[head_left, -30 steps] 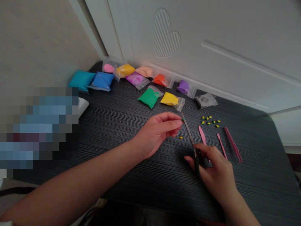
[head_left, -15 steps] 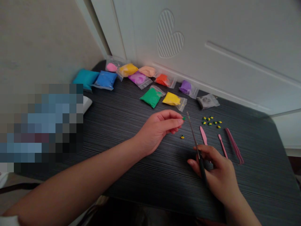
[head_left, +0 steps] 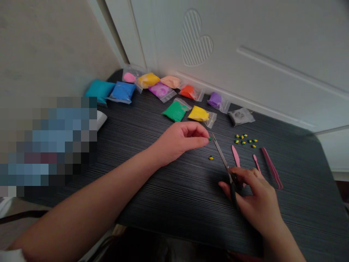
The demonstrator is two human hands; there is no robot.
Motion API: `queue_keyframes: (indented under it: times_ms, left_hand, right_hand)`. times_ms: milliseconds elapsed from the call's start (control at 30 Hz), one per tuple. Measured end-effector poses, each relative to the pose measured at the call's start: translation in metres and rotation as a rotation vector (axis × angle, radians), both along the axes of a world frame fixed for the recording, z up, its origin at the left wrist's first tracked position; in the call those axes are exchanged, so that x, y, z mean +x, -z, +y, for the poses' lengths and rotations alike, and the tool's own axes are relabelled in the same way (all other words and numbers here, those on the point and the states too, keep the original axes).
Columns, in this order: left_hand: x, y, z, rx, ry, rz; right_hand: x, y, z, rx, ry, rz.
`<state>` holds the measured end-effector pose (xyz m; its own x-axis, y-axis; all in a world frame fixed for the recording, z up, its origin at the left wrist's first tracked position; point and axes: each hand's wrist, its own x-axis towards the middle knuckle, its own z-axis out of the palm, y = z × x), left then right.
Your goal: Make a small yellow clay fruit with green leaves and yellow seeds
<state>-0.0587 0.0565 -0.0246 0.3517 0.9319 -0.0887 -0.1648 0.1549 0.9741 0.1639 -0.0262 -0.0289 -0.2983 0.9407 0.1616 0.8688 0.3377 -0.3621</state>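
My left hand hovers over the dark striped table, thumb and forefinger pinched on a tiny green clay bit. My right hand grips small scissors by the handles, and the blade tips touch the green bit. One small yellow-and-green clay piece lies on the table just below the blades. A cluster of several similar pieces lies further right.
Bags of coloured clay line the back: teal, blue, green, yellow, purple, grey and others. Pink modelling tools lie right of the scissors. A white panel stands behind. A blurred patch covers the left.
The scissor tips swung back left onto the green bit after having drifted slightly away. My left hand shifted a little up and left; my right hand stayed near the same spot.
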Motion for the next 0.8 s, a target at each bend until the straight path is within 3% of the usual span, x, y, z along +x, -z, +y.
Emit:
queue_keyframes:
  times_ms: [800]
  left_hand:
    - [-0.003,-0.0033,0.001,0.059,0.065,0.077]
  right_hand:
    - [0.0013,0.0023,0.0001,-0.003,-0.011,-0.021]
